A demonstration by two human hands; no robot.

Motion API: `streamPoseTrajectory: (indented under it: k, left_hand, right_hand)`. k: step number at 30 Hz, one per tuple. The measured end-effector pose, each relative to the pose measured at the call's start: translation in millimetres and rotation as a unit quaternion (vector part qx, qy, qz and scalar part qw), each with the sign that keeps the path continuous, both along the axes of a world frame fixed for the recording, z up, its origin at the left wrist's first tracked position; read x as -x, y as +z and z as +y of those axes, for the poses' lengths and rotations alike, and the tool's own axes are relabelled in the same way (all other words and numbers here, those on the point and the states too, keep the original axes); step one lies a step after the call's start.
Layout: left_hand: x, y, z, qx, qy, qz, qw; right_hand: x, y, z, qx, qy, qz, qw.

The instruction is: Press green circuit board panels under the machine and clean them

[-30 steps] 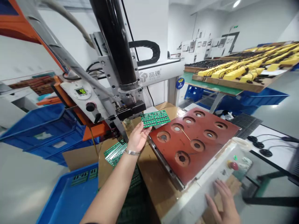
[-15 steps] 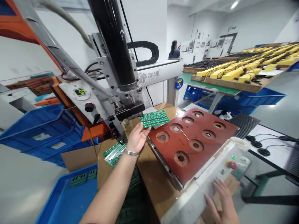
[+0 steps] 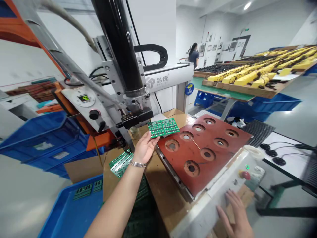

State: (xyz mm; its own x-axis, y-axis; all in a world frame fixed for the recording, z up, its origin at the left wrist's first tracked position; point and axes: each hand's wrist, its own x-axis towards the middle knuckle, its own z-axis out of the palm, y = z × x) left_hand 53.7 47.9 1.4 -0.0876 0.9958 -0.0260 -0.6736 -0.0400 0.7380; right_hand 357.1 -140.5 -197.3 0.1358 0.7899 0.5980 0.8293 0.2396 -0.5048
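My left hand (image 3: 145, 147) grips a green circuit board (image 3: 163, 127) by its near left edge and holds it up, tilted, with rows of dark components facing me. The board is left of the red plate (image 3: 198, 148), which has several round recesses and a thin stick (image 3: 195, 143) lying across it. Below my left wrist, other green circuit boards (image 3: 121, 164) lie partly behind my arm. My right hand (image 3: 235, 215) rests with its fingers apart on the light front panel of the machine, near a red push button (image 3: 245, 175). It holds nothing.
A machine head with a black cylinder (image 3: 121, 49) stands over the bench, left of the plate. At lower left is a blue bin (image 3: 66, 215) with a few boards. Blue crates (image 3: 44, 142) are stacked behind it. Trays of yellow parts (image 3: 237, 76) and a person (image 3: 193, 56) are farther back.
The person in the background has shifted to the right. Both my hands and the held circuit board stay almost where they were.
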Motion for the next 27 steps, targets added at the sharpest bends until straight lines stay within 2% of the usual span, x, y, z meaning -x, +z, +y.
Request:
streamPoseTrajectory:
  k: [8, 15, 27]
  left_hand:
    - [5.1, -4.2, 0.5, -0.009, 0.000, -0.001, 1.000]
    - [3.1, 1.8, 2.3, -0.012, 0.011, -0.006, 1.000]
    - [-0.5, 5.1, 5.4, 0.003, 0.013, 0.008, 1.000]
  right_hand:
    - [0.8, 1.1, -1.1, -0.002, -0.001, 0.001, 1.000]
    - [1.8, 0.0, 0.6, -0.010, -0.001, 0.001, 1.000]
    - [6.2, 9.4, -0.6, 0.003, -0.016, 0.012, 1.000]
